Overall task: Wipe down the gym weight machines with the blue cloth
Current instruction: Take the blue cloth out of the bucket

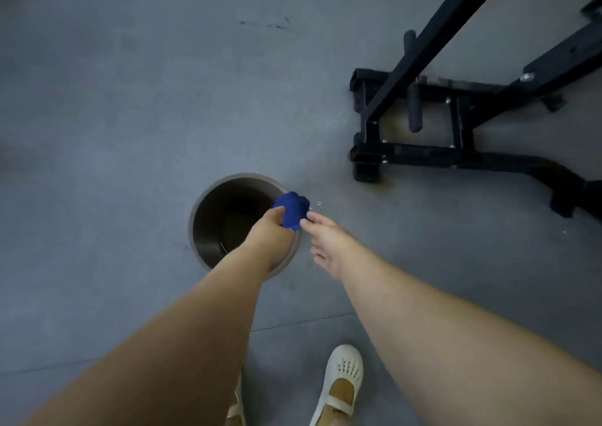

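So we were standing over the metal bucket [208, 230] on the grey gym floor [114, 99], looking straight down at it. Our left hand [270, 235] had the blue cloth [292, 209] bunched into a tight wad, fingers curled round its lower part and gripping it right above the bucket's right-hand rim. Our right hand [327, 246] was just beside it, with the thumb and forefinger tips touching the cloth's right edge in a light pinch, while the other fingers hung loose and slightly spread below. A few little water drops [317, 204] were in the air just right of the cloth. Inside the bucket it was dark, and we couldn't tell how much water was in there.

Off to the upper right sat the black steel frame of the weight machine [456, 116], well apart from the bucket, with its short round plate pegs [414, 109] sticking out of the base. At the bottom of the view was our white perforated strap shoe [342, 383], and just a sliver of the other shoe [236, 406] showed beside the left forearm.
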